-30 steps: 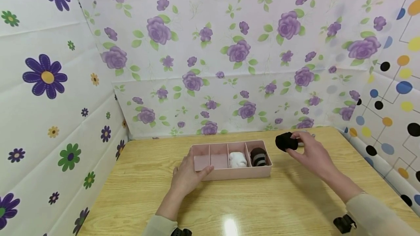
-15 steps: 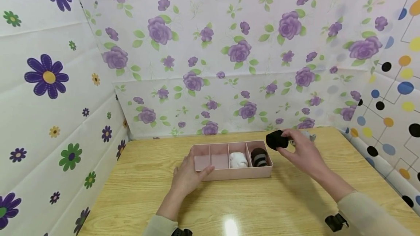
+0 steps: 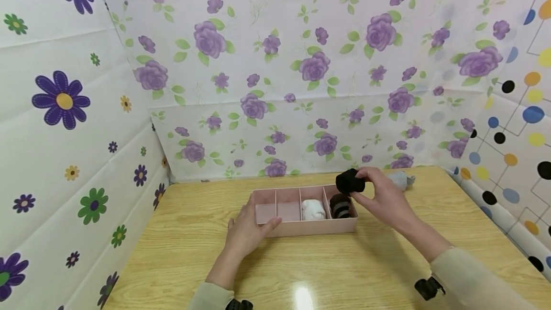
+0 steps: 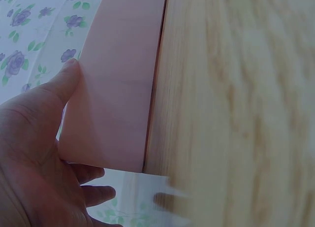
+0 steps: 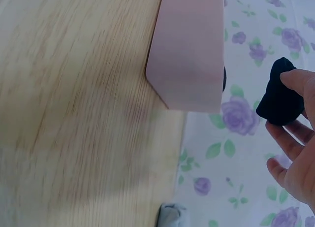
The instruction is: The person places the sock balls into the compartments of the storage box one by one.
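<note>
My right hand [image 3: 384,201] pinches a black rolled-up sock [image 3: 349,182] between thumb and fingers, held over the back right corner of a pink divided box [image 3: 310,228]. In the right wrist view the black sock [image 5: 280,95] is apart from the box wall [image 5: 189,54]. A white rolled sock [image 3: 313,209] sits in the third compartment from the left; a dark brown sock with grey stripes [image 3: 340,207] fills the rightmost one. My left hand [image 3: 245,231] holds the box's left end, thumb at the front rim and fingers along the side.
A light grey rolled sock [image 3: 400,181] lies on the wooden table [image 3: 193,252] behind the right hand, partly hidden by it. The two left compartments [image 3: 287,210] show bare pink floors. Patterned cloth walls [image 3: 275,85] stand at the back and both sides.
The right hand has moved left with the black sock, from beside the box to over its right end. More of the grey sock now shows. The left hand and box stay put.
</note>
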